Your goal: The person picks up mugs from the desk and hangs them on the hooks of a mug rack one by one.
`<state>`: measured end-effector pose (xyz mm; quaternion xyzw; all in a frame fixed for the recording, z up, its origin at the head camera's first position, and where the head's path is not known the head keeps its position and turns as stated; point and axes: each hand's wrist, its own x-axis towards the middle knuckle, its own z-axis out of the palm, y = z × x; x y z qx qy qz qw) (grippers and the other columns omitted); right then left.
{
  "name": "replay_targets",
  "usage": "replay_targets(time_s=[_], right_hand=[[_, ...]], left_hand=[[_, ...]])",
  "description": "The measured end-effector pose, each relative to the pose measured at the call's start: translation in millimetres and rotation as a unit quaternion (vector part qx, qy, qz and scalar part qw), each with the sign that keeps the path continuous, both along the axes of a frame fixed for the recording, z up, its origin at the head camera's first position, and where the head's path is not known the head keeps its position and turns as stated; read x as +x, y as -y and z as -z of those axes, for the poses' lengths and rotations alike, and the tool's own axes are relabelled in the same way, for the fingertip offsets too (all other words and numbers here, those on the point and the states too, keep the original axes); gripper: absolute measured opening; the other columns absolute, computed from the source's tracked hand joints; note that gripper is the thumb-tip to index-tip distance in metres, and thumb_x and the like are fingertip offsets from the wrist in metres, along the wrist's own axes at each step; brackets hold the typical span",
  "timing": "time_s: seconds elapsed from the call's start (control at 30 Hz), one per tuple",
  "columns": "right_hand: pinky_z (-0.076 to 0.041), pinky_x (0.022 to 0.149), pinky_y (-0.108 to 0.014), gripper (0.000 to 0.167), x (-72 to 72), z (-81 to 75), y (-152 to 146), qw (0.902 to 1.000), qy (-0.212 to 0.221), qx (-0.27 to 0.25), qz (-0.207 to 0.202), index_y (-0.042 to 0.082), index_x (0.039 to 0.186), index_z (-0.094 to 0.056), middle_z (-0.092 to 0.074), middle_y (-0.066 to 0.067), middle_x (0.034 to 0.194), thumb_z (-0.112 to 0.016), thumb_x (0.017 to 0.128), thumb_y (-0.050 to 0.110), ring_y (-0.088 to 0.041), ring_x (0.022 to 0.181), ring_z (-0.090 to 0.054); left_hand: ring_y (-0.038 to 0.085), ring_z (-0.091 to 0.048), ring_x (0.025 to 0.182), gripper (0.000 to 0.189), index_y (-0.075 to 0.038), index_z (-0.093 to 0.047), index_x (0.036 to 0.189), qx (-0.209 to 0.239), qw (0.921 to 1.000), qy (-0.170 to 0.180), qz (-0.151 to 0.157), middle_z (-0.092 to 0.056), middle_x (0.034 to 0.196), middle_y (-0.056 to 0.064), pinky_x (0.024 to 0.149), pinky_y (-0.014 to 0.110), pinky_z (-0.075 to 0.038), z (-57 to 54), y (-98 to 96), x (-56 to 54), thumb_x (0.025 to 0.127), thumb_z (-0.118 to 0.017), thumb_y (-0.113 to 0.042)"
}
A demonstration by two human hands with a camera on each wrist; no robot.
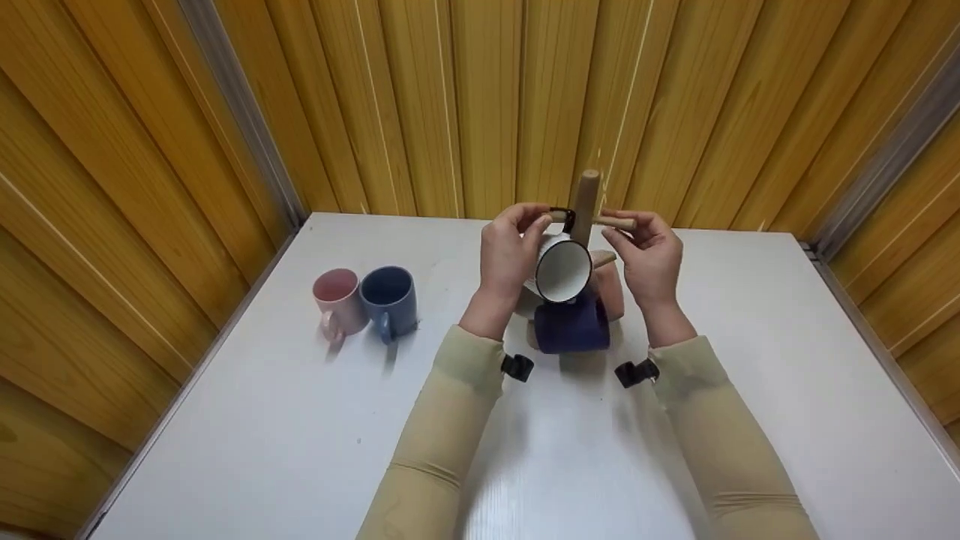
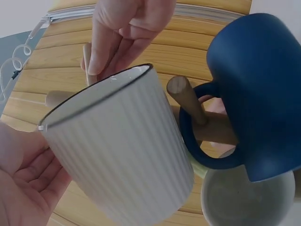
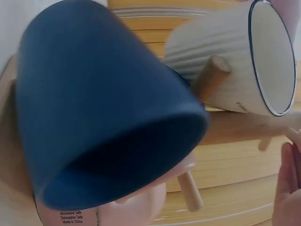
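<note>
My left hand [image 1: 510,251] pinches the black handle of a white ribbed mug [image 1: 564,271] with a dark rim. The mug is tilted, its mouth toward me, beside the upright post of a wooden mug tree [image 1: 586,202]. Its handle is up at a peg on the post's left side. My right hand [image 1: 651,255] holds the opposite peg [image 1: 616,223] between thumb and fingers. Lower down, a dark blue mug [image 2: 263,94] hangs by its handle from another peg. Behind it are a pink mug [image 1: 611,289] and a pale mug [image 2: 249,197], both partly hidden.
Left of the mug tree, a light pink mug [image 1: 339,300] and a grey-blue mug [image 1: 388,300] stand upright side by side on the white table [image 1: 247,420]. A wood-patterned wall [image 1: 480,105] rises behind the table's far edge.
</note>
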<state>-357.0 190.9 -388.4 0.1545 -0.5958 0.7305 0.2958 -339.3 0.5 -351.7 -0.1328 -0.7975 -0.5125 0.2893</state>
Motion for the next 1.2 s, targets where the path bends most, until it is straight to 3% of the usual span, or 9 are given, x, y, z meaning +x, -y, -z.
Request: replay_targets(time_s=[0.13,0.27,0.47,0.57,0.93,1.07,1.2], right_hand=[[-0.060,0.089,-0.021,0.022,7.8,4.4,6.5,0.9980,-0.054,0.015,0.030,-0.017,0.101,-0.064,-0.080,0.007,0.101,-0.072,0.082,-0.022,-0.009,0.099,-0.076],[-0.059,0.093,-0.023,0.019,16.1,8.2,14.7,0.9915,-0.105,0.053,0.058,-0.019,0.099,-0.063,-0.079,0.005,0.103,-0.072,0.082,-0.020,-0.007,0.101,-0.075],[-0.059,0.096,-0.028,0.020,20.4,11.3,24.5,0.9720,-0.181,0.124,0.084,-0.012,0.099,-0.071,-0.077,-0.021,0.105,-0.073,0.081,-0.020,-0.007,0.106,-0.074],[-0.058,0.097,-0.029,0.023,19.3,11.7,29.2,0.9624,-0.208,0.148,0.091,-0.008,0.100,-0.075,-0.076,-0.025,0.105,-0.074,0.080,-0.020,-0.007,0.108,-0.073],[-0.057,0.098,-0.024,0.022,17.0,9.3,39.3,0.9449,-0.227,0.210,0.107,-0.002,0.103,-0.078,-0.078,-0.018,0.108,-0.077,0.083,-0.012,-0.007,0.110,-0.072],[-0.057,0.097,-0.022,0.021,16.5,9.2,39.4,0.9409,-0.228,0.219,0.121,-0.001,0.102,-0.078,-0.079,-0.016,0.107,-0.078,0.083,-0.010,-0.007,0.108,-0.073],[-0.056,0.098,-0.023,0.020,16.8,9.1,39.7,0.9389,-0.229,0.226,0.123,0.001,0.102,-0.078,-0.079,-0.015,0.107,-0.078,0.084,-0.008,-0.008,0.108,-0.073]], left_hand=[[0.018,-0.075,0.090,0.018,-0.004,-0.078,0.110,0.010,0.9991,0.039,0.015,-0.080,0.105,0.009,0.075,0.017,-0.055,-5.4,3.9,-6.8,0.095,-0.074,-0.013],[0.017,-0.076,0.092,0.020,-0.006,-0.079,0.111,0.003,0.9974,0.071,0.012,-0.080,0.107,0.008,0.075,0.017,-0.055,-11.6,8.3,-15.9,0.094,-0.075,-0.014],[0.017,-0.076,0.099,0.020,-0.007,-0.081,0.111,-0.003,0.9944,0.106,0.002,-0.080,0.108,0.007,0.079,0.020,-0.057,-19.9,9.4,-29.7,0.093,-0.077,-0.014],[0.017,-0.076,0.101,0.019,-0.007,-0.081,0.110,-0.005,0.9934,0.114,-0.004,-0.080,0.108,0.007,0.081,0.023,-0.059,-22.2,7.8,-35.7,0.092,-0.077,-0.014],[0.016,-0.076,0.105,0.020,-0.009,-0.081,0.111,-0.043,0.9934,0.104,-0.023,-0.080,0.110,0.006,0.088,0.026,-0.060,-25.2,3.9,-47.1,0.094,-0.075,-0.016],[0.018,-0.076,0.106,0.022,-0.009,-0.079,0.115,-0.057,0.9939,0.092,-0.021,-0.079,0.113,0.006,0.089,0.027,-0.060,-23.4,4.7,-45.6,0.096,-0.072,-0.018],[0.021,-0.074,0.111,0.027,-0.006,-0.075,0.123,-0.069,0.9954,0.057,-0.035,-0.077,0.119,0.009,0.092,0.031,-0.060,-18.4,10.5,-36.3,0.101,-0.066,-0.019]])
